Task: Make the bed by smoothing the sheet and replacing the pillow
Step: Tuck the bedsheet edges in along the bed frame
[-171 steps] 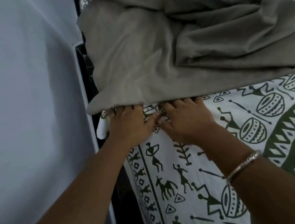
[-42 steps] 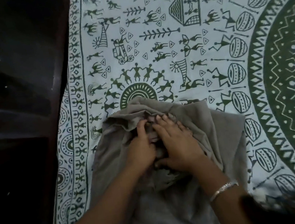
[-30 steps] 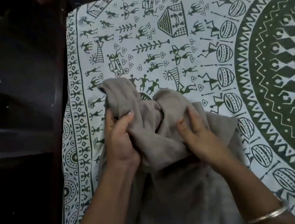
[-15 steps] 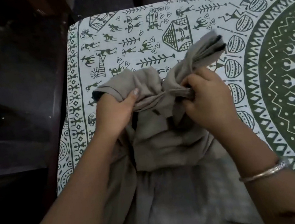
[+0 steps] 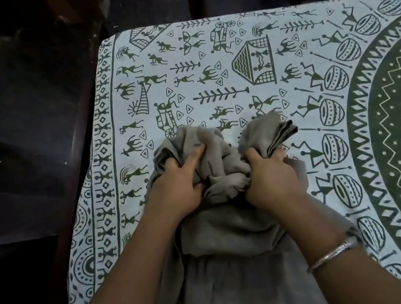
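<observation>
We see the left hand (image 5: 174, 194) gripping one bunch of the grey cloth (image 5: 231, 232), thumb on top; right hand (image 5: 273, 182) clenched round another bunch; cloth lies crumpled on the green-printed sheet (image 5: 230, 44), near its left border

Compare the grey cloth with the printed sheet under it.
The grey cloth is plain; the printed sheet carries green figures on white. The grey cloth is bunched, gripped by the left hand and right hand; the printed sheet lies flat. Both are fabric on the bed.
</observation>
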Available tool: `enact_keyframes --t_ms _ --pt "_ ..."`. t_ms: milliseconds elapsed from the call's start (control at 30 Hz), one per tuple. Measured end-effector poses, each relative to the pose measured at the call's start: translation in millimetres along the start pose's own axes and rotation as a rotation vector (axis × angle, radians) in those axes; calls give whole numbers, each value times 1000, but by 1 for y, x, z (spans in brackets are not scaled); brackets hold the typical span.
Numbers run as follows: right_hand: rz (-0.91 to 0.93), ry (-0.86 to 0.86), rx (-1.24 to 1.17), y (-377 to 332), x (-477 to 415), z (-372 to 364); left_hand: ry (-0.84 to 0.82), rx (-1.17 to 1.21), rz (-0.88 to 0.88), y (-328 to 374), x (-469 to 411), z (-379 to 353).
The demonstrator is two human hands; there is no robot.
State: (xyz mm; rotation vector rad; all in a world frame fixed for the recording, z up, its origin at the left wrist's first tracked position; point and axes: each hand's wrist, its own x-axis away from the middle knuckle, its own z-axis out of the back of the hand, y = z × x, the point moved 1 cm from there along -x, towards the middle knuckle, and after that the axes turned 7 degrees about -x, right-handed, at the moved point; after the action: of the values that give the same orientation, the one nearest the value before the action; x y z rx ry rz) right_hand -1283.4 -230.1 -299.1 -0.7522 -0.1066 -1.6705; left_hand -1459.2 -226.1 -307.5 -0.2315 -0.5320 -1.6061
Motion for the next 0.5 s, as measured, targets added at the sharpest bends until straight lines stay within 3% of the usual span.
enact_keyframes --t_ms 200,300,367,400,500 --pt "115 88 -7 -12 -31 31 44 -95 74 6 -36 40" --pt "218 395 -180 -35 -42 75 362 411 249 -1 -46 66" --pt "477 627 -491 -63 -37 109 606 868 302 -2 -46 77" --pt "599 673 -578 -76 -35 120 665 983 291 -2 -45 79" --pt "635 629 -456 -95 -45 124 687 833 237 -1 -38 73"
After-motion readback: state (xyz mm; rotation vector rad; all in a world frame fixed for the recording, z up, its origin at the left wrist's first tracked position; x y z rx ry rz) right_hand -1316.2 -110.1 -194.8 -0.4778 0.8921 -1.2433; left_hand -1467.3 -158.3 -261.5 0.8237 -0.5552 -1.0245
